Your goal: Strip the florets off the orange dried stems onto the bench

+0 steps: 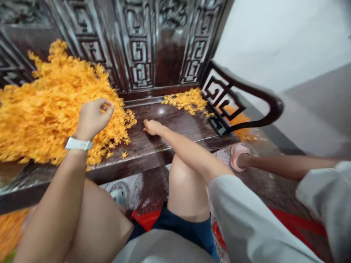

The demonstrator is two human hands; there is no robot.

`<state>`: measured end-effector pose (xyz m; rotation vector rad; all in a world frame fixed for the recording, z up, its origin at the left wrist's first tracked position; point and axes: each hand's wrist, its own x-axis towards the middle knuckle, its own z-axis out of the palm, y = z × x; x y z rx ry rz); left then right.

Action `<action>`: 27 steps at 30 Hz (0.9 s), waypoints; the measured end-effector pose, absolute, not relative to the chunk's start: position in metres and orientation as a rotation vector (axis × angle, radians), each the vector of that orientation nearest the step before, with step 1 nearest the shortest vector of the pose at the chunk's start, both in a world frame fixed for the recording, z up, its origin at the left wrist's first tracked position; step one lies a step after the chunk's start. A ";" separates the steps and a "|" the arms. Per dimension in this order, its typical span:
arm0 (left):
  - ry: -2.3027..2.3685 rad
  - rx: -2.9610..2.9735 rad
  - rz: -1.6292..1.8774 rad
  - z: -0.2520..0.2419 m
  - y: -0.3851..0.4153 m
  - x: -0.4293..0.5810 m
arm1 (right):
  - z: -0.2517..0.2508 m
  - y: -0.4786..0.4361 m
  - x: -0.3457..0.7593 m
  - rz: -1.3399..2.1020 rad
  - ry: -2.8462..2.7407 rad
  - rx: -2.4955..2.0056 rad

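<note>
A big heap of orange-yellow flowers (49, 109) covers the left part of a dark wooden bench seat (175, 120). Above the heap's right side is my left hand (95, 115), its fingers curled and thumb close to them, with a white watch (79, 144) on the wrist. Whatever it may hold is too small to make out. Over the bare wood right of the heap, my right hand (153, 127) has its fingers bent together; their tips are partly hidden. A smaller flower patch (189, 100) lies at the seat's back right.
Behind the seat rises a carved wooden backrest (138, 47). A curved openwork armrest (246, 87) bounds it on the right. Beyond, orange flowers (237, 120) lie on the floor. Another person's leg and pink shoe (239, 156) are at the right. Red material (148, 219) shows below.
</note>
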<state>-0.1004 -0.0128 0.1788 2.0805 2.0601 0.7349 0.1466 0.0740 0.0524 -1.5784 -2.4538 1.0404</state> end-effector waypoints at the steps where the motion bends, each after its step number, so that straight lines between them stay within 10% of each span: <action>1: 2.067 2.077 0.695 0.180 -0.014 -0.101 | 0.053 0.073 0.147 1.067 -2.436 -1.559; 14: 2.091 1.977 0.609 0.184 -0.013 -0.103 | 0.089 0.091 0.221 1.513 -1.336 -1.543; 24: 1.340 1.934 -0.036 0.158 -0.006 -0.087 | 0.079 0.077 0.186 2.215 -1.714 -1.141; 27: 1.338 1.971 -0.141 0.146 0.000 -0.085 | 0.086 0.089 0.208 1.879 -1.099 -1.055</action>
